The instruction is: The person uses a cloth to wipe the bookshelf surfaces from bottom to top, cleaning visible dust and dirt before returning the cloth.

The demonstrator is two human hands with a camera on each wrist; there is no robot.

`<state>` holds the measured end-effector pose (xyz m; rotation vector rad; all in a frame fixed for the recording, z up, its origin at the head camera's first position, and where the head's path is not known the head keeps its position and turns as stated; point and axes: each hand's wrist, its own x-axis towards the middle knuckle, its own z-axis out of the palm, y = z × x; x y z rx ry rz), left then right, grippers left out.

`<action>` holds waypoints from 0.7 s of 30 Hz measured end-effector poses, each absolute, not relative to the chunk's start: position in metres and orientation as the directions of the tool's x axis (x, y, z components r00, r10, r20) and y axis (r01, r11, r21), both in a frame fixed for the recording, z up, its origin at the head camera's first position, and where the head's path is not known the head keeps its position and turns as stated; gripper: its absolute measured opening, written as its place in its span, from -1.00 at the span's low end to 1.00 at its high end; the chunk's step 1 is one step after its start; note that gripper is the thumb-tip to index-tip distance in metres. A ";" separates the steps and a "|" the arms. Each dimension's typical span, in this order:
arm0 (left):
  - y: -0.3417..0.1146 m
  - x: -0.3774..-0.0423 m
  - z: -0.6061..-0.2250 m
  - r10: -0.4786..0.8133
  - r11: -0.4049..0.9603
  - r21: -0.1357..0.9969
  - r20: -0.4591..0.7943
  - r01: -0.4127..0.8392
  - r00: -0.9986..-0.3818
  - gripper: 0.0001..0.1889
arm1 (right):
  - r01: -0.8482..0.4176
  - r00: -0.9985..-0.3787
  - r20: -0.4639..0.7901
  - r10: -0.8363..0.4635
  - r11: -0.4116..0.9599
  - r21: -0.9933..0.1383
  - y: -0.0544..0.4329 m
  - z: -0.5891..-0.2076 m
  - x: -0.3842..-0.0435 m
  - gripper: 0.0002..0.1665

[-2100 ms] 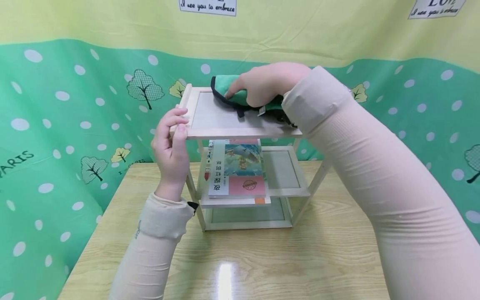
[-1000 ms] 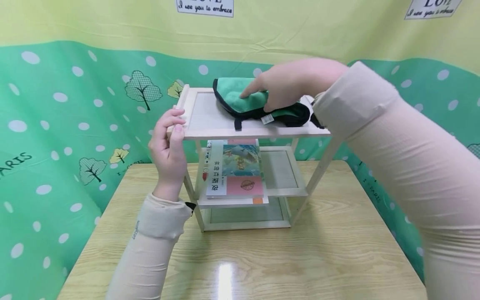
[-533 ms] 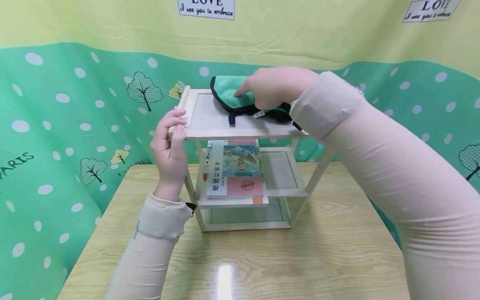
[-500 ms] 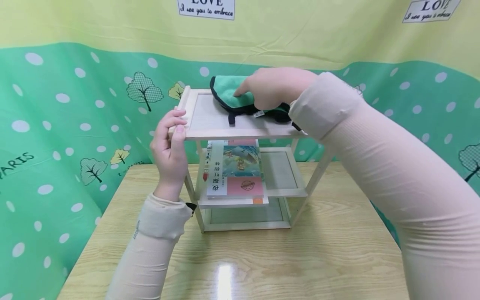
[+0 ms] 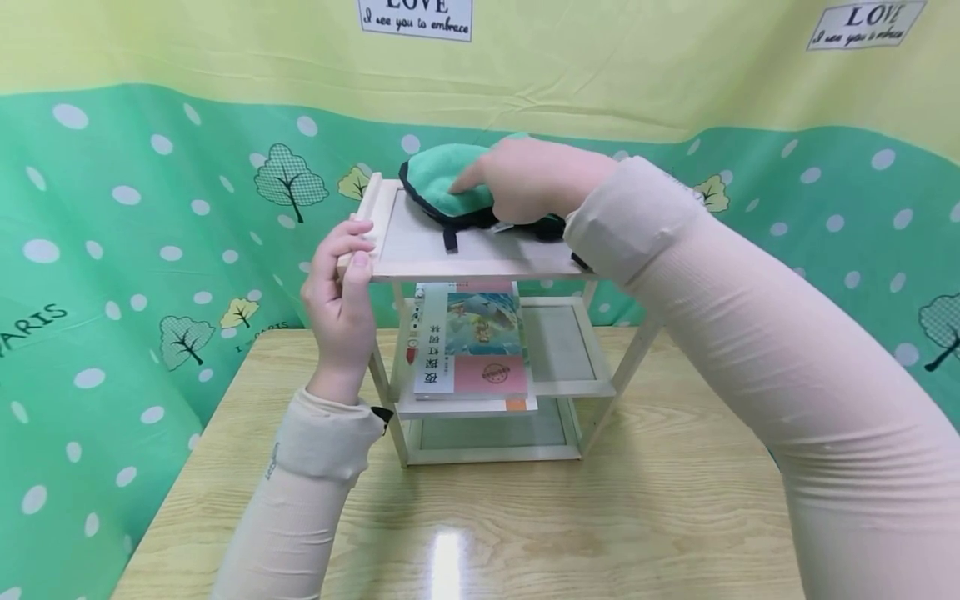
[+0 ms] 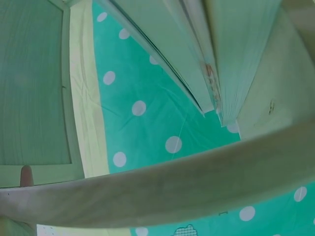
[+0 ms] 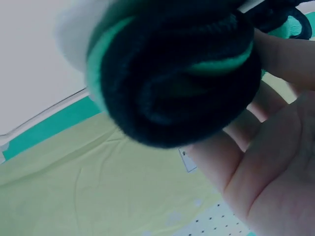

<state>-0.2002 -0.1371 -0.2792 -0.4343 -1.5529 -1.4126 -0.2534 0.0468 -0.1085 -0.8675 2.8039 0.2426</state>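
Room first: just a drape (image 5: 525, 71) at the back, yellow up top, spotted green below, with printed trees (image 5: 290, 181) and LOVE panels (image 5: 416, 18). In front of that, a wood-grain surface (image 5: 600, 533), showing a streak of glare (image 5: 446, 567). Standing on it, a pale 3-tier rack (image 5: 557, 337). On the middle tier, towards the left, at least 2 books (image 5: 483, 358) piled flat.

Now the main bit: a green bundle (image 5: 442, 171) with black trim, up at the top shelf (image 5: 408, 258). Can't tell if fully resting or slightly lifted. Step in progress, at a guess: positioning the bundle up there. Right hand (image 5: 528, 179) clamped on it, index finger (image 5: 471, 177) stretched over the fabric; rolled end visible from the right wrist. Left hand (image 5: 337, 292) clamped on the rack's front left corner, presumably for steadying.

Smallest stuff: a black strap (image 5: 450, 240) sticking out at the bundle's front edge. For the next move, probably needs a gentle touch: settle the bundle flat, loosen the right grip only after that, no leaning on the rack. Might tip.
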 end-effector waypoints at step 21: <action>-0.138 -0.203 -0.279 -0.329 0.277 0.540 0.831 0.795 -0.450 -0.67 | -0.610 -0.787 -0.219 -0.577 0.780 0.136 0.024 -0.115 -0.252 -0.19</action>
